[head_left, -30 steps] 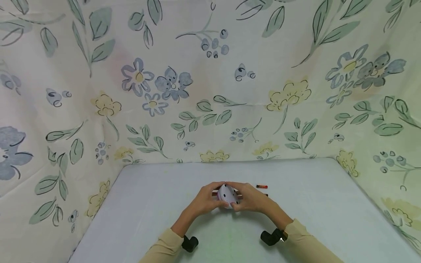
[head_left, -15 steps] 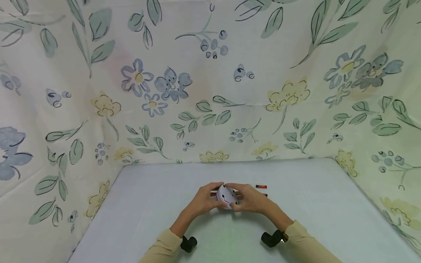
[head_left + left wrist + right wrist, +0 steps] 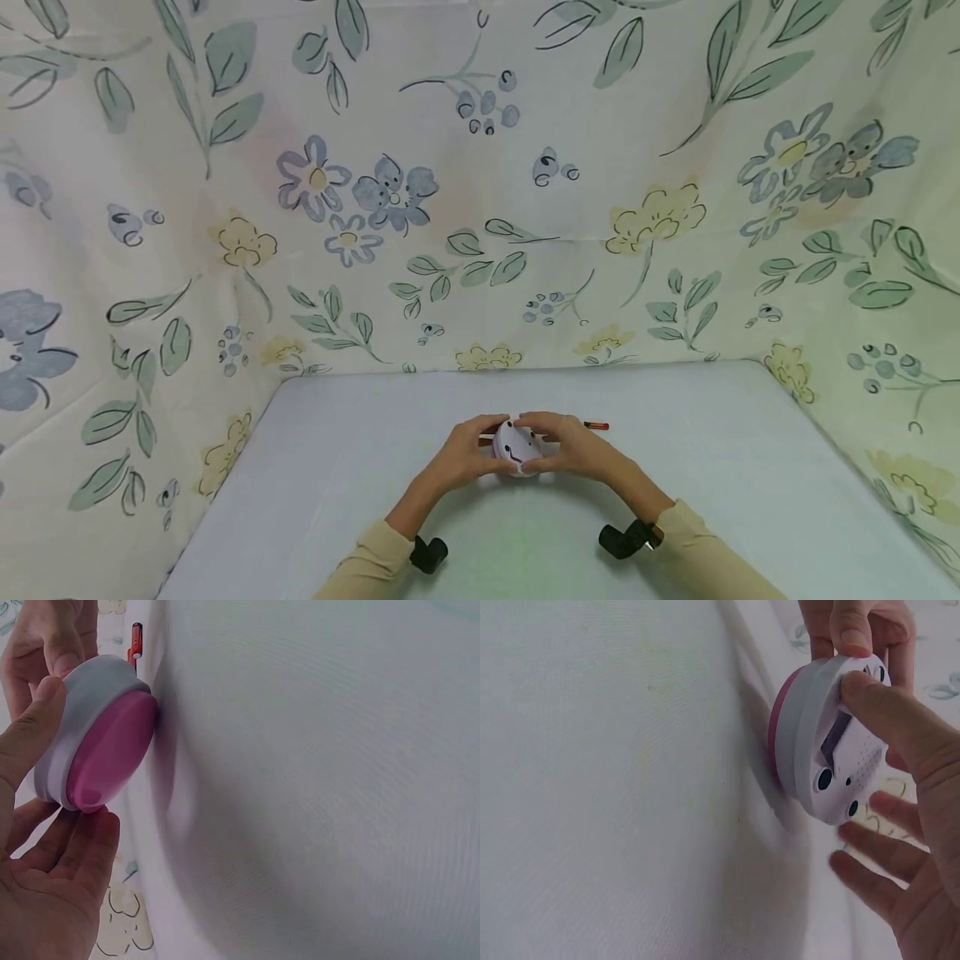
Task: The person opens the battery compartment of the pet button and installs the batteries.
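A round white button device with a pink dome [image 3: 116,754] is held tilted above the table. Its white underside [image 3: 862,761] carries round black feet, a patch of small holes and a dark, angular opening. My left hand [image 3: 463,454] grips the rim, thumb on one side and fingers on the other. My right hand [image 3: 583,448] is at the opposite side. In the right wrist view its thumb [image 3: 885,709] touches the underside near the dark opening, while the other fingers are spread by the edge, apparently off it.
A red-and-black battery [image 3: 597,426] lies on the white table [image 3: 360,450] beyond my right hand. Part of a second red battery [image 3: 130,658] shows beside it in the left wrist view. Floral cloth [image 3: 480,283] rises behind the table and at both sides.
The dark opening on the underside has come into view. My right hand's fingers have shifted away from the device's edge, and the hand now hides the nearer battery in the head view.
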Demonstrator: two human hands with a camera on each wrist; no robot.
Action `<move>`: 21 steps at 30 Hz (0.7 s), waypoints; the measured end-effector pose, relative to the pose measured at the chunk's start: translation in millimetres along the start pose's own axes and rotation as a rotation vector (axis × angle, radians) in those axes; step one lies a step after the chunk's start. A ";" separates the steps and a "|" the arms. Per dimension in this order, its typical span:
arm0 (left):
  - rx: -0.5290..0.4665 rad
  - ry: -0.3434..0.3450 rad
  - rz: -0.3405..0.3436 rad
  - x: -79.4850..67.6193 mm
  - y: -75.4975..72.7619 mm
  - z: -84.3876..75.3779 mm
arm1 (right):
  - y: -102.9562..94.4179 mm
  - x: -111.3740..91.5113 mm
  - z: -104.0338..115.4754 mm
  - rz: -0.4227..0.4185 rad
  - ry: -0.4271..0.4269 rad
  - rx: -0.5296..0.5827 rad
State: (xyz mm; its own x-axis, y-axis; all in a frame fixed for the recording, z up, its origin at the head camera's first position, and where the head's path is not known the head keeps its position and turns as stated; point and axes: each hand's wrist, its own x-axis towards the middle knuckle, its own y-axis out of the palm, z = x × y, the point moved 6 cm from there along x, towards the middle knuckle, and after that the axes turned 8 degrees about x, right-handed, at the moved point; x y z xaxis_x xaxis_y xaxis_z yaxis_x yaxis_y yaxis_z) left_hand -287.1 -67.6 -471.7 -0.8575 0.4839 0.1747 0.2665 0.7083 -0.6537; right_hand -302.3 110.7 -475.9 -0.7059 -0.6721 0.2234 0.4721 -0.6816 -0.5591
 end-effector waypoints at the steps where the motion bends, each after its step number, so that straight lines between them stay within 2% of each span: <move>1: 0.000 -0.001 -0.002 0.1 -0.2 1.0 | -0.8 -0.1 1.6 -0.009 -0.022 -0.019; 4: -0.003 0.012 -0.010 0.0 -0.9 2.7 | -2.8 -0.9 7.0 -0.034 -0.100 -0.031; 9: -0.015 0.023 -0.021 -0.2 -2.3 4.7 | -1.9 -1.4 14.6 -0.033 -0.219 0.038; 14: -0.037 0.010 -0.023 -1.2 -2.6 4.7 | -2.5 -2.3 19.2 -0.045 -0.207 0.057; 21: -0.062 0.018 -0.029 -1.0 -2.2 4.9 | -6.8 -3.2 7.2 -0.081 -0.222 0.086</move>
State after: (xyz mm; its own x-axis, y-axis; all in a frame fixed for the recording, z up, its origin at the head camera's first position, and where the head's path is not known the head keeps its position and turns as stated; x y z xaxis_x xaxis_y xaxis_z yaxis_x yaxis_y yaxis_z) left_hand -289.0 -72.1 -474.1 -0.8573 0.4716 0.2064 0.2690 0.7522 -0.6015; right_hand -299.4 115.4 -467.1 -0.6147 -0.6547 0.4399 0.4685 -0.7518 -0.4641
